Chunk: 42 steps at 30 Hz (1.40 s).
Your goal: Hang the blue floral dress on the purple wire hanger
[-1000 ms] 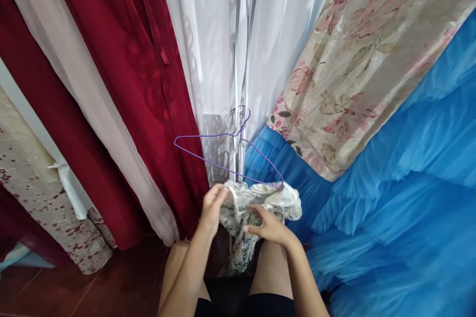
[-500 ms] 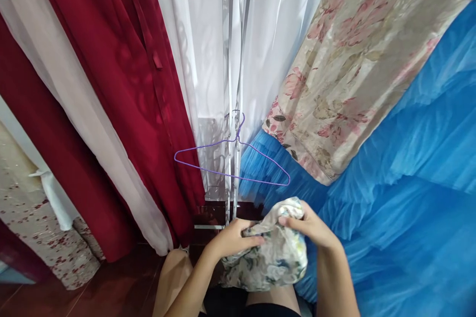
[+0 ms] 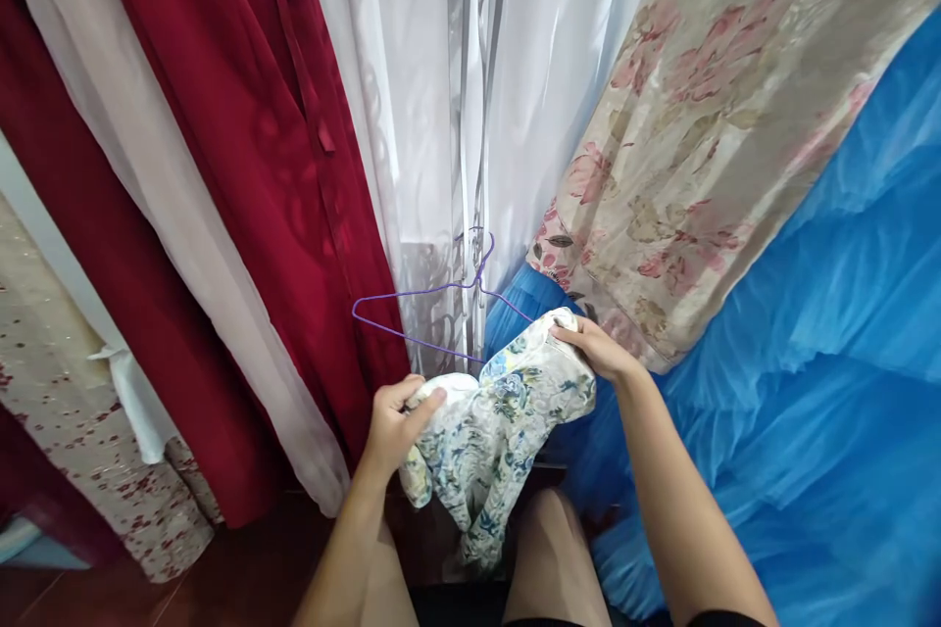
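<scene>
I hold a small white garment with a blue and green flower print (image 3: 494, 431) between both hands, spread in front of my knees. My left hand (image 3: 393, 421) is closed on its left edge. My right hand (image 3: 599, 348) pinches its upper right corner, raised near the right end of a thin purple wire hanger (image 3: 433, 318). The hanger hangs by its hook on a silver metal rack post (image 3: 474, 157), and the garment's top edge overlaps its right arm.
Dark red drapes (image 3: 242, 176) and pale sheer fabric (image 3: 139, 186) hang at the left. White sheer cloth (image 3: 412, 98) hangs behind the post. A beige floral fabric (image 3: 698, 137) and blue tulle (image 3: 809, 392) fill the right. Dark wood floor (image 3: 242, 568) lies below.
Both hands lifted the garment from my lap and pulled it apart. The right hand rose up and right to the hanger's end; the left moved slightly left.
</scene>
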{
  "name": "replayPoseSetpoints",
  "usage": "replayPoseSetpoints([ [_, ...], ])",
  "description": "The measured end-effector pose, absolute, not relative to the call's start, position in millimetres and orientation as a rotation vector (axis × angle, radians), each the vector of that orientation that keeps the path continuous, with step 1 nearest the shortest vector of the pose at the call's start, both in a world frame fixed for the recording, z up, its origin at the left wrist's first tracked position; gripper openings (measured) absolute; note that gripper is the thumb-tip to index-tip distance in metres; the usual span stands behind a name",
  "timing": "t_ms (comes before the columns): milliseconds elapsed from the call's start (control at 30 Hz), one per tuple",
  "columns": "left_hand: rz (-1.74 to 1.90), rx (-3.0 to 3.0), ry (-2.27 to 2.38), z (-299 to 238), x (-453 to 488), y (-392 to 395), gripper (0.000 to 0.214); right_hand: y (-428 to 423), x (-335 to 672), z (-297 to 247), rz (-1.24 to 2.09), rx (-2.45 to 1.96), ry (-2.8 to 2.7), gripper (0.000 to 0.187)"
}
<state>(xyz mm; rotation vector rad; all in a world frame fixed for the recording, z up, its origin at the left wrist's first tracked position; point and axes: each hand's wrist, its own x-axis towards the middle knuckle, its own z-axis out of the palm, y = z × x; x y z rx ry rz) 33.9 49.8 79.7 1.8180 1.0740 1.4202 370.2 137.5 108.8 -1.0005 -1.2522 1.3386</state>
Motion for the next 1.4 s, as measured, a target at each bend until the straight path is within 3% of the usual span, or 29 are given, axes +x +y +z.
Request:
replayPoseSetpoints([
  [100,1.361,2.169,1.208,86,-17,73,0.045,132,376,118,1.403,-0.970,-1.249,0.037],
  [200,1.138,2.522,1.344,83,-71,105,0.032,124,381,128,1.406,-0.974,-1.237,0.034],
  [400,1.037,2.677,1.606,98,-121,167,0.028,123,363,137,1.348,-1.022,-1.197,0.026],
  [633,1.282,2.323,1.322,139,-61,204,0.035,118,365,127,1.401,-0.975,-1.155,0.032],
  [767,1.559,1.999,1.355,129,-28,193,0.070,107,362,95,1.269,-1.042,-1.017,0.042],
  [867,1.752,1.929,1.388,130,-18,179,0.055,100,361,80,1.182,-1.097,-0.966,0.038],
  [1000,1.559,2.262,1.425,160,-7,168,0.032,93,371,96,1.109,-1.009,-1.022,0.033],
  [1200,1.214,2.861,1.345,209,21,179,0.024,77,386,135,1.268,-1.021,-0.926,0.040],
  [1400,1.366,2.849,1.002,171,49,186,0.032,2,324,84,1.189,-0.934,-0.908,0.048],
])
